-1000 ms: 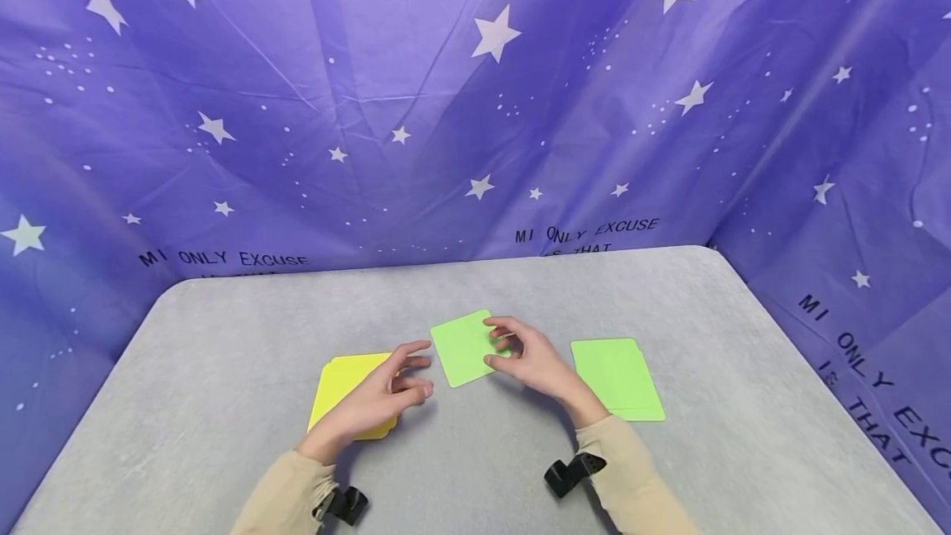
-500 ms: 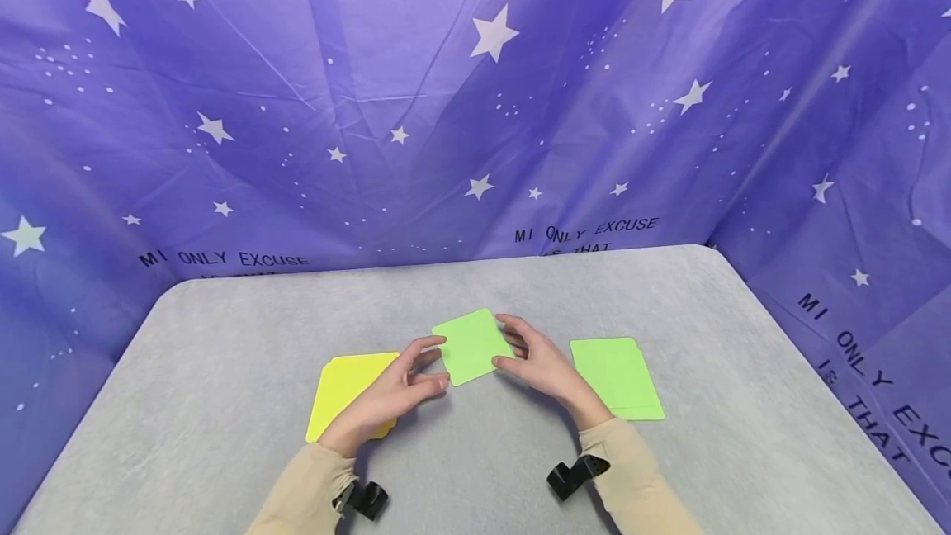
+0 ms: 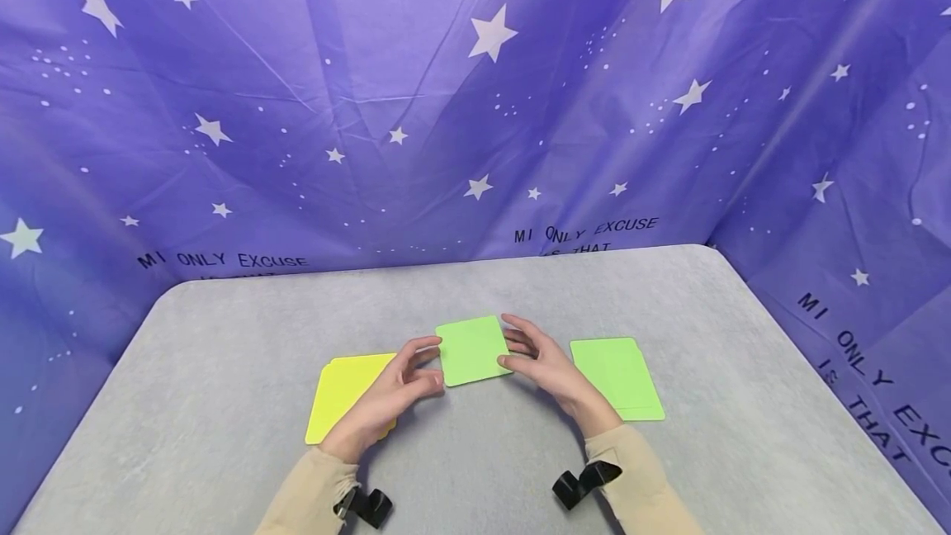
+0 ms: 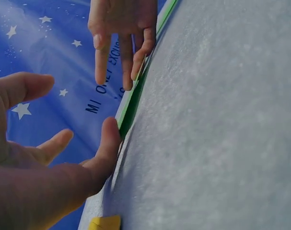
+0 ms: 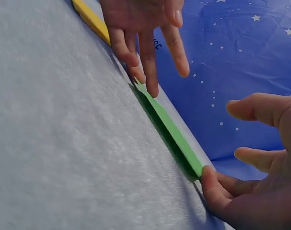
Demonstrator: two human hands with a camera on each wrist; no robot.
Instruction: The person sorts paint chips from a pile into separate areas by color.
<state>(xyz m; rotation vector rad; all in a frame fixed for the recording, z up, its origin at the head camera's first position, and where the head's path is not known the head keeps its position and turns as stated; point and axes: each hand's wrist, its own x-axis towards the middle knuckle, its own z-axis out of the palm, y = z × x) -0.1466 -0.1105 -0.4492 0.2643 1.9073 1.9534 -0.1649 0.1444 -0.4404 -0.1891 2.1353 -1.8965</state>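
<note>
Between the two hands a light-green square card (image 3: 471,351) with rounded corners lies near the middle of the table. My left hand (image 3: 390,390) is at its left edge, fingers spread and loosely bent, and the fingertips reach that edge. From the other side my right hand (image 3: 550,370) touches the right edge, its thumb by the near right corner. Seen low in the right wrist view, the green piece (image 5: 171,134) looks thick or slightly raised; whether it is one card or several I cannot tell. Under the left forearm, a stack of yellow cards (image 3: 342,395) is partly hidden.
Another set of overlapping green cards (image 3: 615,378) lies to the right of my right hand. The grey table (image 3: 475,469) has a purple curtain (image 3: 416,172) with white stars hanging behind it and at its sides. A black camera (image 3: 587,483) sits on the right wrist.
My left hand has moved right, from over the yellow cards to the green card's left edge. The green card has turned straighter and shifted slightly right. My right hand has shifted slightly right.
</note>
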